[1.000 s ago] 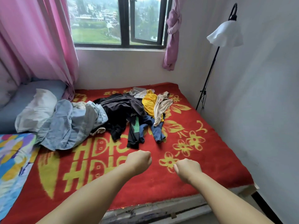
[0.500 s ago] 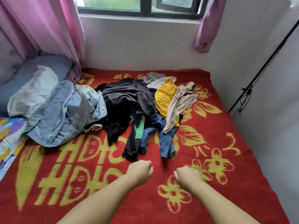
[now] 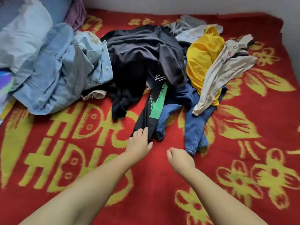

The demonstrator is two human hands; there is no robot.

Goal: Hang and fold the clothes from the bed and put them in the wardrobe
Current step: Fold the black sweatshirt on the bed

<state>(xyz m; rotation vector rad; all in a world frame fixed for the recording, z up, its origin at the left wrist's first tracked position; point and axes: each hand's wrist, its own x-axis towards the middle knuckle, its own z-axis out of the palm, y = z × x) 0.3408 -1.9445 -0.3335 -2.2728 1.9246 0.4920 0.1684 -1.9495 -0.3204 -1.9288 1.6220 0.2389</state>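
A heap of clothes lies across the red and yellow blanket (image 3: 227, 159). It holds a light denim shirt (image 3: 61, 73), a black top (image 3: 139, 51), a black garment with a green print (image 3: 154, 108), blue jeans (image 3: 194, 127), a yellow top (image 3: 203, 54) and a cream top (image 3: 222, 70). My left hand (image 3: 138, 142) reaches to the near end of the black and green garment, fingers stretched out and touching its hem. My right hand (image 3: 179, 157) hovers over the blanket just left of the jeans' leg end, fingers loosely curled, holding nothing.
A pale pillow (image 3: 21, 30) and a blue pillow (image 3: 55, 8) lie at the far left, with a purple cloth (image 3: 76, 13) beside them. A colourful sheet (image 3: 4, 83) shows at the left edge. The white wall (image 3: 178, 4) runs along the far side.
The view has moved closer and tilted down onto the bed. My left hand has uncurled from a fist and reached the black and green garment. My right hand has loosened slightly.
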